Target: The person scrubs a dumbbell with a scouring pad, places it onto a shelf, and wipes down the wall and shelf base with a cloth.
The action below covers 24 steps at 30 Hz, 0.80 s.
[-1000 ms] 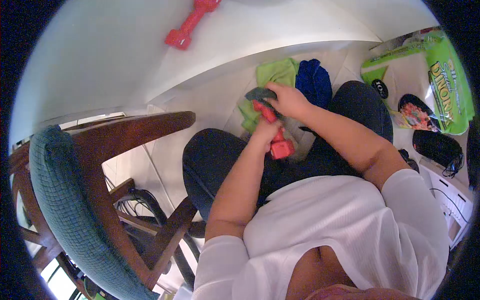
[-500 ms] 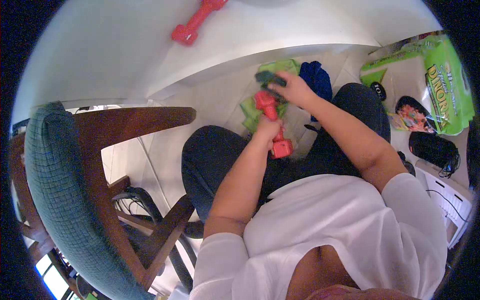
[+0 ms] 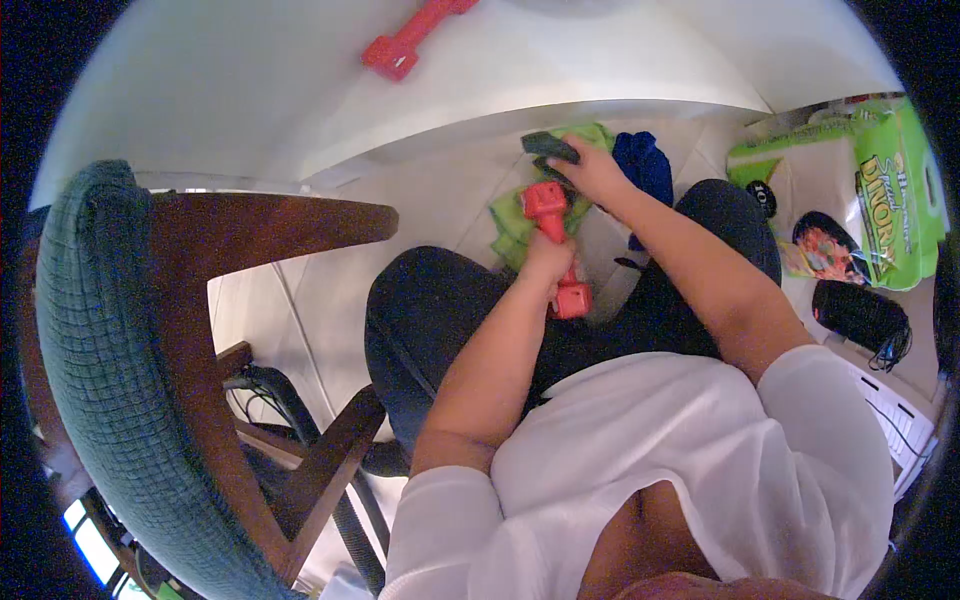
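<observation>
Back from the red dumbbell point(image 3: 545, 200) comes the right hand point(image 3: 597, 172) — fingers closed on a dark cloth-like piece point(image 3: 550, 147) — while the left hand point(image 3: 550, 258) stays wrapped round the dumbbell's handle, between the knees (green cloth point(image 3: 509, 222) just beyond).

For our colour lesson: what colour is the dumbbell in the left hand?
The dumbbell is red, shown in the head view.

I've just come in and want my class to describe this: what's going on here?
The person's left hand grips a red dumbbell by its handle. The right hand holds a dark item, perhaps a folded cloth, near the dumbbell's far end. A green cloth and a blue cloth lie beyond, and a second red dumbbell rests on the white surface.
</observation>
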### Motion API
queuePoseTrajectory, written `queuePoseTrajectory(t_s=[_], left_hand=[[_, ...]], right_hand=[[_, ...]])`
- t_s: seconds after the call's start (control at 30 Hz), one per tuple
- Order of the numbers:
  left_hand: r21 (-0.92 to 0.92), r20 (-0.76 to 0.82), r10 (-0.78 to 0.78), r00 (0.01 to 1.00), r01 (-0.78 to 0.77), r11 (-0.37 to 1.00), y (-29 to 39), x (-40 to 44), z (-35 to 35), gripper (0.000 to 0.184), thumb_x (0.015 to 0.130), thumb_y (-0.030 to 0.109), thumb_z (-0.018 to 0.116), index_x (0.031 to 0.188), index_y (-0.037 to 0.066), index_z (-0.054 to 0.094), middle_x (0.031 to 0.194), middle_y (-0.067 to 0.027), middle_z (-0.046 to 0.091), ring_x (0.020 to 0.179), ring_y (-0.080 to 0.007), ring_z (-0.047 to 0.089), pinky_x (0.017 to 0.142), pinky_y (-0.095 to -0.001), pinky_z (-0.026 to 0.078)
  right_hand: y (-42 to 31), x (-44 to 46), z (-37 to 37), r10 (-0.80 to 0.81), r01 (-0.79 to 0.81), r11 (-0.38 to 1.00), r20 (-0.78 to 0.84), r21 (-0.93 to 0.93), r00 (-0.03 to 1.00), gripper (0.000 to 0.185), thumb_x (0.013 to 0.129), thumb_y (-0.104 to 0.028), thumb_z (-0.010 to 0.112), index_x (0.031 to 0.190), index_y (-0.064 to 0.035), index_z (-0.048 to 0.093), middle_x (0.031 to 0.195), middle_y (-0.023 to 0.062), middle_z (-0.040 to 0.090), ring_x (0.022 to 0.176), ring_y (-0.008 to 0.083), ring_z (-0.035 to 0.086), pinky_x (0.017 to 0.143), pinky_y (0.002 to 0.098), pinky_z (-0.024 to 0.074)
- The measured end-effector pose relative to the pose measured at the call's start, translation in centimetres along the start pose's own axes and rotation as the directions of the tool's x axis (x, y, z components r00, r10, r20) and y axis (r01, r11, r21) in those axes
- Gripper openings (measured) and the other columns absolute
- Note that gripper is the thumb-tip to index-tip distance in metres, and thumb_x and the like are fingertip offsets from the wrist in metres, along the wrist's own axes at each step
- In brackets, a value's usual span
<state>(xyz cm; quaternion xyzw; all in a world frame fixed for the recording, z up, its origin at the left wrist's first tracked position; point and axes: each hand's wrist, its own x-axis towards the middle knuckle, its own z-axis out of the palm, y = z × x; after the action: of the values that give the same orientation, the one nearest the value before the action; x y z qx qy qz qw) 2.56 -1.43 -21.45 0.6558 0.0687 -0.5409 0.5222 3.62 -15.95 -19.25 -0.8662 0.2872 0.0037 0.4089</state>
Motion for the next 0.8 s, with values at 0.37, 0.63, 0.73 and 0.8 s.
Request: queuePoseTrajectory(t_s=[0.37,0.63,0.73,0.8], left_hand=[[0.051,-0.002,0.049,0.999,-0.049,0.998,-2.1,2.0,-0.3,0.023,0.072,0.004,0.049,0.095,0.008,0.046,0.071,-0.0054,0.052,0.057,-0.0192,0.049,0.046,-0.0336,0.040],[-0.044,-0.006,0.016,1.000,-0.016,0.999,-1.8,1.6,-0.5,0.027,0.066,0.000,0.054,0.090,0.004,0.043,0.067,-0.0075,0.050,0.052,-0.0179,0.050,0.041,-0.0332,0.039],[-0.113,0.040,0.043,0.998,-0.038,0.993,-2.1,2.3,-0.3,0.029,0.066,-0.001,0.053,0.093,0.003,0.044,0.067,-0.0079,0.051,0.052,-0.0181,0.050,0.043,-0.0329,0.039],[-0.123,0.050,0.061,0.997,-0.054,0.991,-2.0,2.4,-0.2,0.029,0.067,-0.001,0.052,0.095,0.002,0.044,0.068,-0.0081,0.051,0.052,-0.0183,0.050,0.043,-0.0330,0.040]], right_hand=[[-4.3,-2.5,1.1,-0.105,0.165,0.905,0.169,-0.393,0.980,0.030,0.071,-0.018,0.054,0.099,-0.0105,0.049,0.094,0.0141,0.055,0.082,0.0326,0.054,0.068,0.0401,0.0444],[-1.9,-0.5,0.5,-0.146,0.164,0.973,0.117,-0.159,0.982,0.029,0.073,-0.022,0.058,0.096,-0.0070,0.049,0.084,0.0163,0.056,0.078,0.0343,0.054,0.067,0.0382,0.0447],[-1.7,-2.9,0.7,-0.309,0.324,0.927,0.106,-0.190,0.945,0.029,0.070,-0.018,0.060,0.095,-0.0078,0.049,0.095,0.0135,0.052,0.082,0.0323,0.053,0.068,0.0372,0.0450],[-2.2,-3.9,1.1,-0.275,0.288,0.928,0.090,-0.237,0.957,0.029,0.068,-0.015,0.061,0.094,-0.0090,0.050,0.102,0.0114,0.049,0.084,0.0309,0.053,0.068,0.0365,0.0451]])
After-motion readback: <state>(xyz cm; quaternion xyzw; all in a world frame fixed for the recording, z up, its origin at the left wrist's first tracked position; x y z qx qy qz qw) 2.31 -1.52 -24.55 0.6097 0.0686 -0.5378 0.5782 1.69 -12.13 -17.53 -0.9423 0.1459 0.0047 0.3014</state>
